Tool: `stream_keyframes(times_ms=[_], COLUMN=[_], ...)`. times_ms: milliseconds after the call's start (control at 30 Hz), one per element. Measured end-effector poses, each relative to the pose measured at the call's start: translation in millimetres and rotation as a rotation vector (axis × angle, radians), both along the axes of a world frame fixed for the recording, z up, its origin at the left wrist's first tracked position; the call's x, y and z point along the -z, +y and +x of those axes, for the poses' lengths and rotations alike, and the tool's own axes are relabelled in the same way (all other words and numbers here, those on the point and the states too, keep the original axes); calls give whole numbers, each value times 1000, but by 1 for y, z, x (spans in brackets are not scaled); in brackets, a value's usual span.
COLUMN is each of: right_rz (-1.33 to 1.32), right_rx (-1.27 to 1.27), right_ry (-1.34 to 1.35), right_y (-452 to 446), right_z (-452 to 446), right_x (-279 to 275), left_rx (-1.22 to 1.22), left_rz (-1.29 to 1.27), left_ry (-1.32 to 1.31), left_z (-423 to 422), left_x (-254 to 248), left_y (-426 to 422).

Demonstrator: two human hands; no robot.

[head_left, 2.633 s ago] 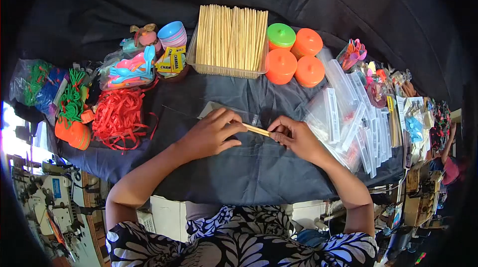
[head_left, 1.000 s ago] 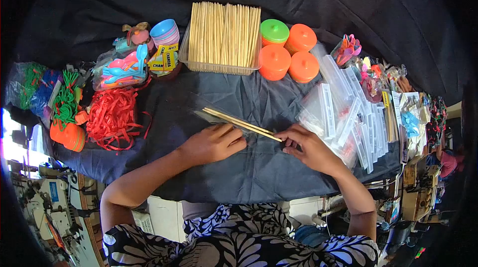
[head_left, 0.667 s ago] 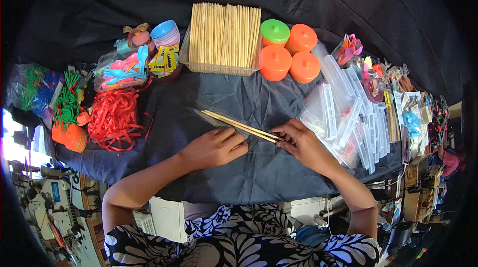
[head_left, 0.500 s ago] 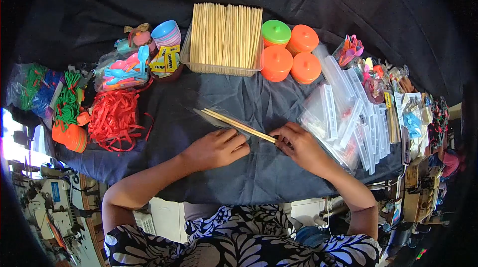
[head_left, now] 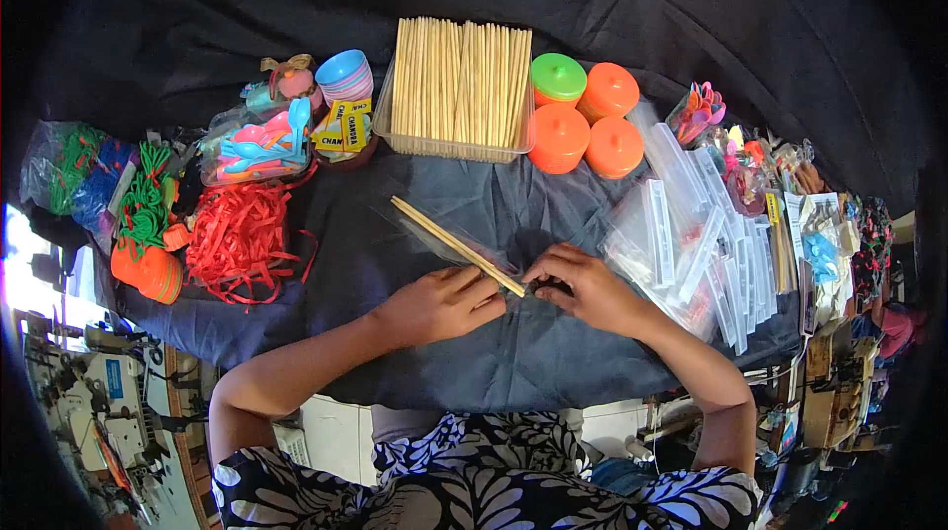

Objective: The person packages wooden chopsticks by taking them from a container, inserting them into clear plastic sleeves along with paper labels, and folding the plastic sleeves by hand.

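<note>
A pair of wooden chopsticks [head_left: 444, 235] lies slantwise before me, along a thin clear plastic sleeve [head_left: 456, 251]. Whether the sticks are fully inside the sleeve is hard to see. My left hand [head_left: 442, 307] is closed, its curled fingers gripping the sleeve and chopsticks near their lower right end. Just to the right, my right hand [head_left: 581, 283] is closed in a pinch at the sleeve's near end, beside the chopstick tips. What lies between its fingertips is partly hidden.
A clear box of wooden sticks [head_left: 459, 85] stands at the back. Lidded orange tubs [head_left: 560, 138] are beside it. Plastic sleeves and white strips [head_left: 691, 244] lie right; red ribbon [head_left: 240, 242], plastic spoons [head_left: 259, 145] and green cord [head_left: 148, 196] lie left, all on black cloth.
The chopsticks have tilted more steeply, and their near end has come down and left to my left fingers. My right hand has shifted slightly left, from the sticks' end to the sleeve's end.
</note>
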State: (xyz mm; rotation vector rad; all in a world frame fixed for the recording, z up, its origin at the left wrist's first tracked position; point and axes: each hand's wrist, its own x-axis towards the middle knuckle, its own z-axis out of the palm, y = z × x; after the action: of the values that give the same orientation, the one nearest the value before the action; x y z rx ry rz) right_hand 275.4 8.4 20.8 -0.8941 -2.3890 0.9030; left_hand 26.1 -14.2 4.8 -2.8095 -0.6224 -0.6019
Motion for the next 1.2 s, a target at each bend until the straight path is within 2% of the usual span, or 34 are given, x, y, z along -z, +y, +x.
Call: stream_keyframes(times_ms=[267,600,833,933,1000,1033,1100,1200], right_rz=[110,106,476,374,4,10,137,495], right_rx=[-137,-230,-210,-191,-272,-278,-213,-167], right_ry=[-42,-71,-265,-248,-504,-504,-288,-176], right_y=[10,30,23,22,34,42,61,105], right_z=[-3,-19,-29,-33,-40,-49,-77,-136], right_x=[5,9,7,-12,-42,-53,-71,-75], left_rx=[1,5,-4,-34,-51,-58,-64,-64], left_rz=[-6,54,105,86,19,22,-37,-33], left_ry=[-3,2,-14,-21,33,34,40,20], left_z=[0,1,1,4,4,4,3,4], left_x=[2,6,11,12,12,11,10,11], left_y=[0,-1,-3,-4,-6,-6,-7,-8])
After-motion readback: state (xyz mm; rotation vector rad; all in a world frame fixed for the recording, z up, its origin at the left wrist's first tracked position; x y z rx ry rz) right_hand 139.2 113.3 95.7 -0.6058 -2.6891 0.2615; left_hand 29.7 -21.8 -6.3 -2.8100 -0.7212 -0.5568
